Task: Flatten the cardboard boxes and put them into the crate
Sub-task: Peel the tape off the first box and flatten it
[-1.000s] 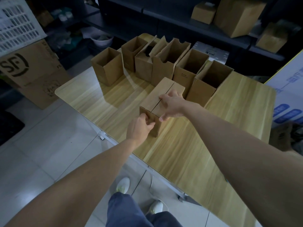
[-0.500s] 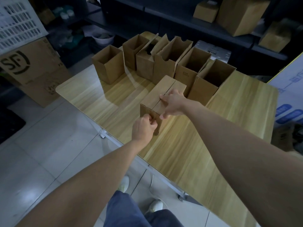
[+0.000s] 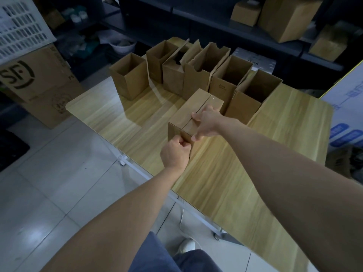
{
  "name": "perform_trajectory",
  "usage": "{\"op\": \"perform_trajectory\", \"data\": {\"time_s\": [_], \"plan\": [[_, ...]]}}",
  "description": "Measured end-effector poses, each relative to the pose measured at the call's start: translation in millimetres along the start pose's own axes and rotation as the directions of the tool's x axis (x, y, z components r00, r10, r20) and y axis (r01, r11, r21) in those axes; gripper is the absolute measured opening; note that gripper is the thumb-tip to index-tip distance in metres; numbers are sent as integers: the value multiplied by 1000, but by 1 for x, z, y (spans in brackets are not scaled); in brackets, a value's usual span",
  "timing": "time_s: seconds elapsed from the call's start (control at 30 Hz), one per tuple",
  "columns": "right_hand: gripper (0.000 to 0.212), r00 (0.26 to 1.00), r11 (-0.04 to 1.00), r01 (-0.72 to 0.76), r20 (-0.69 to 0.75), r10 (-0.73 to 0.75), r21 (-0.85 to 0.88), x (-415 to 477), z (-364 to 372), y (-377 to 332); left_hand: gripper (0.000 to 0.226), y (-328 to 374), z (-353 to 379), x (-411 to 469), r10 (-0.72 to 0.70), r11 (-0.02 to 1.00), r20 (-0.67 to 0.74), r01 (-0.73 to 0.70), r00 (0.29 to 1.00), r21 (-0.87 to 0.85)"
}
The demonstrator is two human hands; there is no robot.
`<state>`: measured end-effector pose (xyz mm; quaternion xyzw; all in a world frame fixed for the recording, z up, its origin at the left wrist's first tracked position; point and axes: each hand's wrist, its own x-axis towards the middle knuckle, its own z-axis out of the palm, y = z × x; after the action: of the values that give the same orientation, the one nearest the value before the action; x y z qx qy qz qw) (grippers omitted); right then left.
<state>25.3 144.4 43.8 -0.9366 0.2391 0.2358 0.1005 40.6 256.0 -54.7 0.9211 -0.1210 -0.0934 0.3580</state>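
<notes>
A closed brown cardboard box (image 3: 188, 112) lies on the wooden table (image 3: 225, 183), its top flaps meeting in a seam. My right hand (image 3: 207, 124) presses on the top by that seam, thumb at the near edge. At the box's near end my left hand (image 3: 174, 153) is clenched on a flap or strip; what exactly it pinches is hidden by the fingers. Behind stands a row of several open, upright cardboard boxes (image 3: 231, 75). A white slatted crate (image 3: 21, 30) shows at the upper left.
A large printed carton (image 3: 37, 83) sits on the tiled floor under the crate. Dark shelving at the back holds more cartons (image 3: 288, 16). A white board (image 3: 347, 114) leans at the right. The table's near-left edge runs close to my legs.
My left hand has slid slightly down and toward me at the box's near end. My right hand stays on top of the box.
</notes>
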Motion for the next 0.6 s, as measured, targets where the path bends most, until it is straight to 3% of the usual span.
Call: {"op": "perform_trajectory", "data": {"time_s": [0.1, 0.2, 0.33, 0.6], "plan": [[90, 1000, 1000, 7, 8, -7, 18, -3, 0, 2, 11, -10, -9, 9, 63, 997, 2, -63, 998, -48], [90, 1000, 1000, 7, 10, -7, 16, -3, -2, 1, 14, -19, -15, 10, 172, 985, 118, -169, 978, -32], [89, 1000, 1000, 12, -2, -12, 10, -4, -1, 0, 19, -17, -10, 7, 187, 980, 134, -193, 973, 37], [89, 1000, 1000, 13, 8, -13, 22, -3, 0, 2, 17, -4, -1, -5, 63, 998, 51, -64, 997, 22]]}}
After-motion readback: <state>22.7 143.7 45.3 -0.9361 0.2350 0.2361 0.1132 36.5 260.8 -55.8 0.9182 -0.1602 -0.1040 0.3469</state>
